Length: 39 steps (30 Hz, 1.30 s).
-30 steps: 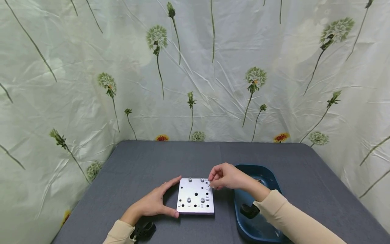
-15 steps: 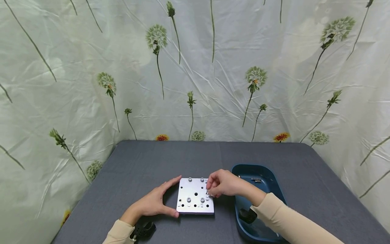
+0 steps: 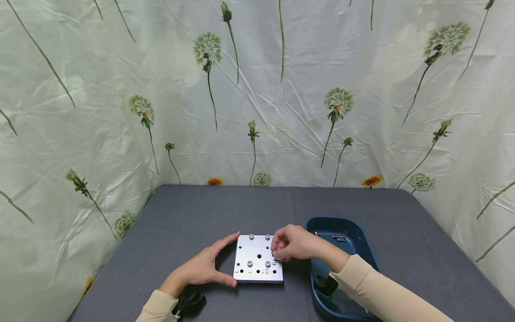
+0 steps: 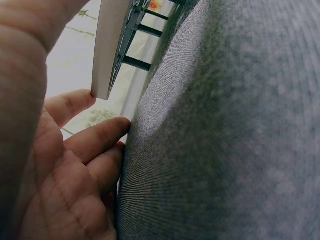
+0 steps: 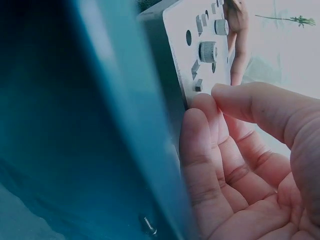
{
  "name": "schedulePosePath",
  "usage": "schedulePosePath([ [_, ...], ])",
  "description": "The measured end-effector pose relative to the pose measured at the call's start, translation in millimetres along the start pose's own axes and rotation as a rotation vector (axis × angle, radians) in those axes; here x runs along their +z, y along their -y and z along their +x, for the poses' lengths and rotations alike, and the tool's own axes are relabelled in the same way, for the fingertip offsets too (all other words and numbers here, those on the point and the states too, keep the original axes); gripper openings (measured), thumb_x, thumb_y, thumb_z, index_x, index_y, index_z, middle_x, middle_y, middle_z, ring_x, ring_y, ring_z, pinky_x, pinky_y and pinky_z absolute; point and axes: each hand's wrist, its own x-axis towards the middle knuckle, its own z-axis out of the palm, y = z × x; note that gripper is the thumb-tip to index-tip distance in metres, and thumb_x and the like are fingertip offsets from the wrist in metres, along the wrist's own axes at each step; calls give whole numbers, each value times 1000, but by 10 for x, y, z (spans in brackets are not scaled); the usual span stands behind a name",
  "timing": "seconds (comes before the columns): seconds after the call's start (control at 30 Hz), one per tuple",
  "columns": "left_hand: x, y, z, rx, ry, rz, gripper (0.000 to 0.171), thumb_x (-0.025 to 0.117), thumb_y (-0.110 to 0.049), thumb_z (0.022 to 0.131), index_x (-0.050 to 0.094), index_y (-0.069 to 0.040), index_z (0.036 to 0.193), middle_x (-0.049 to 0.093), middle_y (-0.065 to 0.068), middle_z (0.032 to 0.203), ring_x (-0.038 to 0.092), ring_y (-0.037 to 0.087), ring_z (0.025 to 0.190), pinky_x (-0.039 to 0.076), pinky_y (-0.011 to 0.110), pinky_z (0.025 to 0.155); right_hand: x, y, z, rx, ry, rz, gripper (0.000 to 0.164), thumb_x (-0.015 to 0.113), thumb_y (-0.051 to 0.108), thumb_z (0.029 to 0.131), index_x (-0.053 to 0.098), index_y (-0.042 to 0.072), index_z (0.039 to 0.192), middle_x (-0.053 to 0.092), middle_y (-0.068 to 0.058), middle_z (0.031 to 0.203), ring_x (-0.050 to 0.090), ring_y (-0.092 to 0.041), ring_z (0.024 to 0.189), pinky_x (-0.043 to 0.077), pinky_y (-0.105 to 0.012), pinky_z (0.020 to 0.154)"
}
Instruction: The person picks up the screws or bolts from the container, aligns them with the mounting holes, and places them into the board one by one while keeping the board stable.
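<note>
A silver metal plate (image 3: 246, 249) with several holes lies on the table, with several socket-head screws (image 3: 250, 264) standing in it. Left of it, my left hand (image 3: 201, 266) spreads straight fingers, thumb at the near corner and index finger at the far one. In the left wrist view that fingertip touches the end of the plate (image 4: 106, 55), which has dark posts under it. My right hand (image 3: 297, 243) pinches a small screw (image 3: 274, 253) over a hole along the plate's right side. The fingertips hide most of this screw in the right wrist view.
A dark blue tray (image 3: 354, 226) stands right of the plate, under my right forearm, with a few loose screws (image 3: 339, 238) inside. The tray's wall (image 5: 130, 100) is close beside my right hand. A grey cloth (image 3: 225, 205) covers the table, and a flowered curtain hangs behind.
The right hand has moved nearer along the plate's right side with the screw, from by the far corner to a hole about midway, then nearly stopped. The left hand and plate stay put.
</note>
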Motion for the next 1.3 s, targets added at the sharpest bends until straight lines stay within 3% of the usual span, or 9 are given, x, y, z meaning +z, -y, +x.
schedulePosePath([
  [0.53,4,3,-1,13,1,-2,121,98,-48,75,31,-21,171,35,10,176,24,59,159,21,81,123,-3,12,-11,-23,9,-20,6,79,1,92,75,3,96,62,5,69,61,-9,63,65,-40,69],
  [0.77,6,6,0,20,-1,0,121,99,-47,75,31,-20,171,35,11,175,25,58,159,21,80,124,-16,12,-18,-14,-3,-30,7,81,3,92,75,5,96,64,4,70,63,-9,62,63,-33,65],
  [1.07,-1,16,7,20,1,8,122,99,-48,74,30,-22,171,35,11,176,25,58,159,22,81,123,-115,2,-49,-4,-20,-8,6,80,6,93,74,8,95,69,3,72,65,-10,65,64,-42,70],
  [1.3,3,-1,-5,19,3,10,121,98,-48,75,30,-21,171,35,11,176,27,56,159,24,81,122,-154,-27,-89,-25,-13,-10,6,79,6,94,74,5,96,71,1,73,63,-9,65,61,-36,66],
])
